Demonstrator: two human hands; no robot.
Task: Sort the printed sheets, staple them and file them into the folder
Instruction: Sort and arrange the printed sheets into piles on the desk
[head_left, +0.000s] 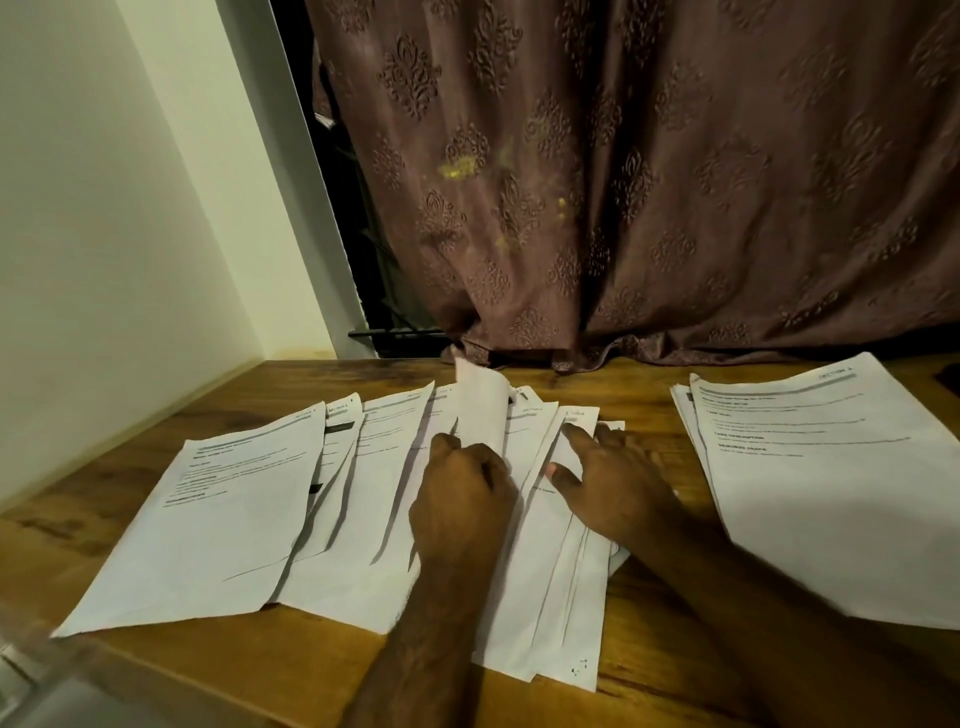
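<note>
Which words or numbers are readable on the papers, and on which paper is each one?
"TASK DESCRIPTION": top sheet of the right pile.
"REQUIRED PROPS": same sheet, one line lower.
"SECTION": top right corner of that sheet; the character after it is blurred.
Fanned sheets: corner labels and body text too blurred to read.

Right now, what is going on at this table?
A person is sorting printed sheets on a wooden table. The left hand pinches one sheet and lifts it, curled, out of a fanned spread of sheets. The right hand rests with spread fingers on the spread's right side. A separate stack lies further right. No stapler or folder is in view, so stapling and filing are not yet done.
</note>
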